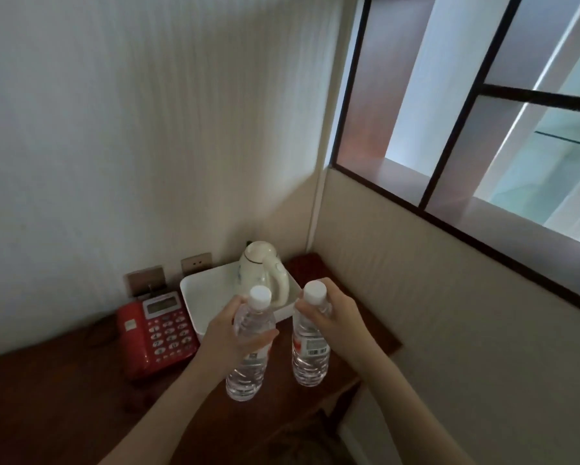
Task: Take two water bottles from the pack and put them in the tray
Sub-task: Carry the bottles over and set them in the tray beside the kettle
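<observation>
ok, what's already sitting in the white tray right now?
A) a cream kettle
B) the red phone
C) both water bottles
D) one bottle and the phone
A: the cream kettle stands in the white tray, while the left hand and right hand each hold a water bottle in front of the tray, and the red phone sits on the desk to the tray's left.

hands (281, 325) gripping two bottles (248, 347), seemingly above table (63, 397)

I can't see the tray's (194, 290) near wall behind my bottles, the kettle's (265, 266) base, or the phone's (157, 330) blurred key labels.
</observation>
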A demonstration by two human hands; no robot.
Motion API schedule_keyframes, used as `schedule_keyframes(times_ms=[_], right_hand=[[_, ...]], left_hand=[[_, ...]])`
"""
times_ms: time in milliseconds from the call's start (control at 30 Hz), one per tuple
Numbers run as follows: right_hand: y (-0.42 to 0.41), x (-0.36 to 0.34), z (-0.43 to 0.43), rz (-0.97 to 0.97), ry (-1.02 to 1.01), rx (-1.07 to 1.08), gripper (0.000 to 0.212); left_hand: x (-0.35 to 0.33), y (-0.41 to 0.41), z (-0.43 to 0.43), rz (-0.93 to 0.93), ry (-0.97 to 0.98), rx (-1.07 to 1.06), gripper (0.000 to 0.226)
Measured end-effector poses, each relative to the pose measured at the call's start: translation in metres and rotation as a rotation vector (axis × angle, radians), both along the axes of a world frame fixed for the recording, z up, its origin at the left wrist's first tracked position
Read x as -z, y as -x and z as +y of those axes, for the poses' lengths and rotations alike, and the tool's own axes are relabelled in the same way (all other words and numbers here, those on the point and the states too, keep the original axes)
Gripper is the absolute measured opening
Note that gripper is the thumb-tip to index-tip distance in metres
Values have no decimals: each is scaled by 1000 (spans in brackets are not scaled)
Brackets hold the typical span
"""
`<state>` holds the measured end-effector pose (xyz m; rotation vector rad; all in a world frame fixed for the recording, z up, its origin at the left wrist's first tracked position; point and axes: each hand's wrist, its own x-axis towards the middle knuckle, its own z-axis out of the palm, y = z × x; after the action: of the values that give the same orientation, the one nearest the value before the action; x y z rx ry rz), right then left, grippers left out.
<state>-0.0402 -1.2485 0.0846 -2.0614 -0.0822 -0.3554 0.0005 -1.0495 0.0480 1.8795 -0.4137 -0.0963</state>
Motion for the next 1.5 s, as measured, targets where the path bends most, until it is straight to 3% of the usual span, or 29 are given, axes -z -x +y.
schedule_keyframes(times_ms=[167, 367, 867, 1233, 1500], right_hand=[[-26, 24, -6, 71, 15, -115, 32], [-55, 54, 3, 121, 73, -184, 34], [-95, 110, 18, 202, 128, -131, 33], [-117, 119, 14, 269, 226, -293, 33], [-114, 123, 5, 178, 191, -411, 30]], left_hand=[[20, 1, 3, 129, -13, -152, 48], [53, -9, 8, 177, -9, -306, 55], [108, -34, 9, 207, -23, -409, 47], [118, -45, -8, 244, -52, -473, 48], [115, -46, -10, 233, -23, -377, 47]])
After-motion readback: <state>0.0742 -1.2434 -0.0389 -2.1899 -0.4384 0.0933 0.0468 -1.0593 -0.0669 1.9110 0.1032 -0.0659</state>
